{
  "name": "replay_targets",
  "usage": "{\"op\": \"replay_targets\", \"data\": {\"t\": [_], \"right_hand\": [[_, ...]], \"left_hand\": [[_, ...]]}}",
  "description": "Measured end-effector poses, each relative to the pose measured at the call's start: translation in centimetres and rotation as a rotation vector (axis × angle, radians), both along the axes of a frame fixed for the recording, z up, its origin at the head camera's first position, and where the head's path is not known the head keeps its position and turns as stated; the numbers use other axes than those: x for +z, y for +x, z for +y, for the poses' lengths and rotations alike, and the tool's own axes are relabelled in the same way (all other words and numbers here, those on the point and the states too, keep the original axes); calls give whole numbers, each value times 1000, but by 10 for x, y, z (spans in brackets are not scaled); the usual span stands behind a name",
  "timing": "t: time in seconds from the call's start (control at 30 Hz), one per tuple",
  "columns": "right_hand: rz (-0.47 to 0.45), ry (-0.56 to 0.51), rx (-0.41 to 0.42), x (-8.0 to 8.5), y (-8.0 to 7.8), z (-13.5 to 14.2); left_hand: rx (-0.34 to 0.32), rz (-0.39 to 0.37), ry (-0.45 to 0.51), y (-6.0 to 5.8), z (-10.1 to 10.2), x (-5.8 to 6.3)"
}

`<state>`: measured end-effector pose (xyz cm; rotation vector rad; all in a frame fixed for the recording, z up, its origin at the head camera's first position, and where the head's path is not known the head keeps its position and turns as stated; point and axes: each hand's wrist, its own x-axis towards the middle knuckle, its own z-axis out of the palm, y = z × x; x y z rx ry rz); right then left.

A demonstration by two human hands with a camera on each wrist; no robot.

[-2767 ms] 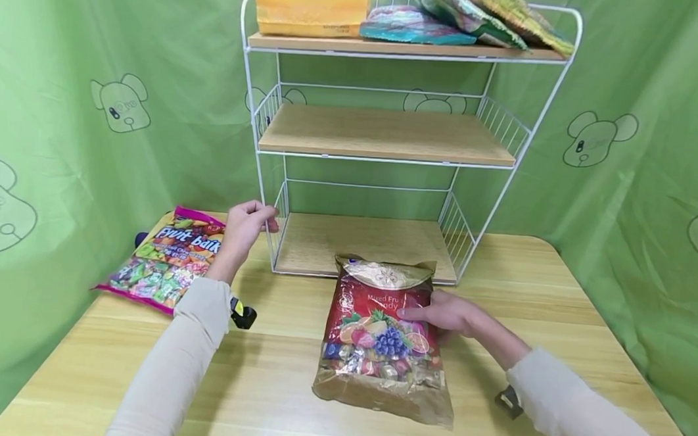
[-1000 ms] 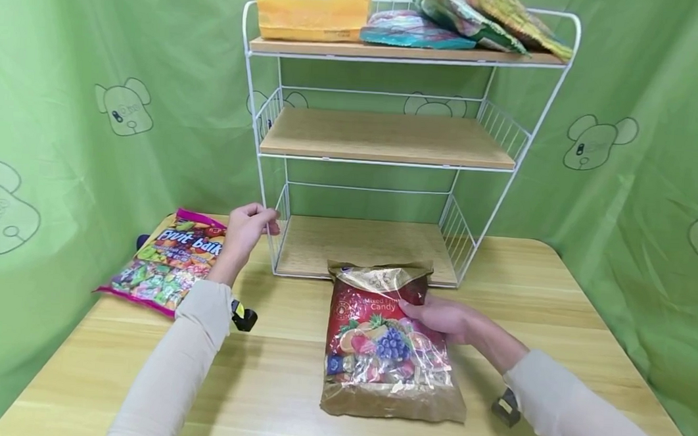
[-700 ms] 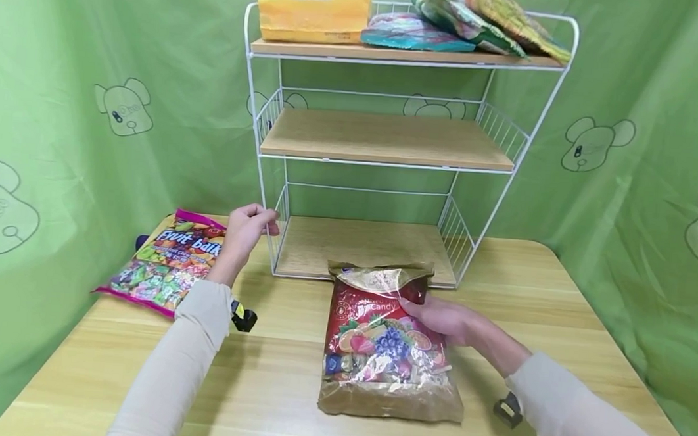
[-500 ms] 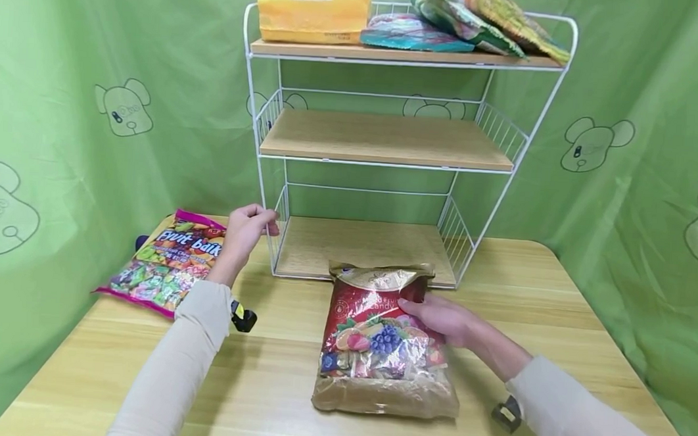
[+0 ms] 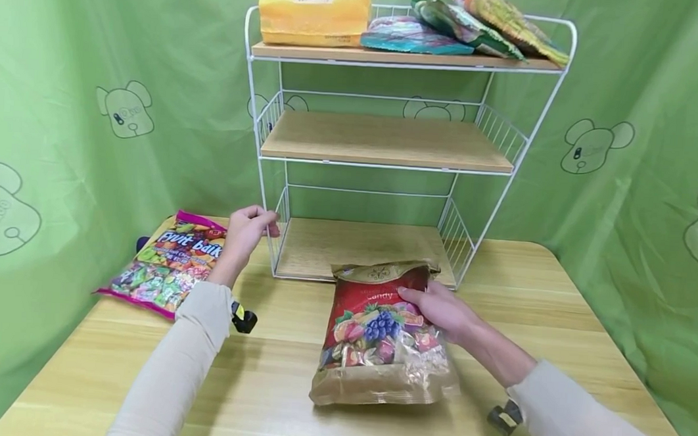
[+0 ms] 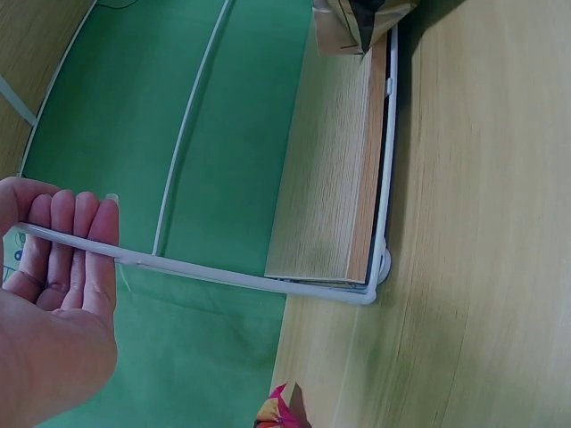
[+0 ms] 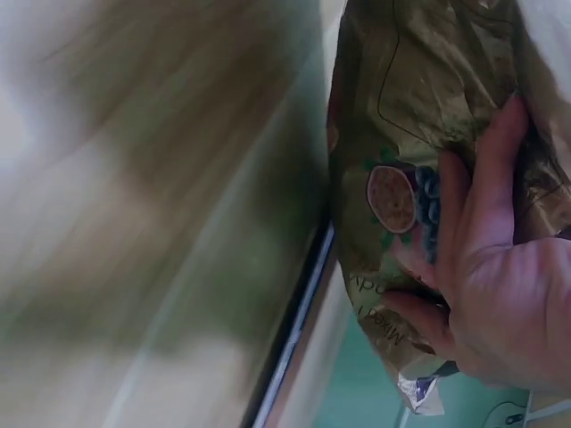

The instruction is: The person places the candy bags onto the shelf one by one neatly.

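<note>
My right hand [image 5: 447,312] grips the right edge of a red and gold bag of mixed fruit candy [image 5: 373,324], thumb on its printed front. In the right wrist view, the fingers spread over the gold back of the candy bag [image 7: 401,116]. The bag's top end overlaps the front of the bottom shelf [image 5: 312,242], and its lower end tilts above the table. My left hand [image 5: 246,235] holds the front left post of the white wire rack [image 5: 260,180]. In the left wrist view, the left hand's fingers [image 6: 62,241] curl round the rack's post [image 6: 214,272].
A pink-edged bag of fruit candy [image 5: 169,261] lies on the table at left. The rack's top shelf [image 5: 393,59] carries a yellow package [image 5: 314,18] and several bags, among them a teal one [image 5: 418,37]. A green curtain [image 5: 175,136] surrounds the table [image 5: 269,385].
The candy bag's lower end swings a little and now lifts slightly, with the right hand keeping its grip. My left hand stays on the post. The head view has shifted slightly.
</note>
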<state>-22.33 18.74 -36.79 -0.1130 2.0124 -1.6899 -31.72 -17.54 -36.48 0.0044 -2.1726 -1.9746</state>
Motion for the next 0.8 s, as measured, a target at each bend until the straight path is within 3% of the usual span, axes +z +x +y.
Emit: {"op": "replay_targets", "data": {"t": [0.23,0.8], "right_hand": [[71,-25,-32,24,-2,0],[107,109,-68,102,2,9]], "left_hand": [[-2,-13,3,1,0,1],[17,4,-7,2,1,0]]}}
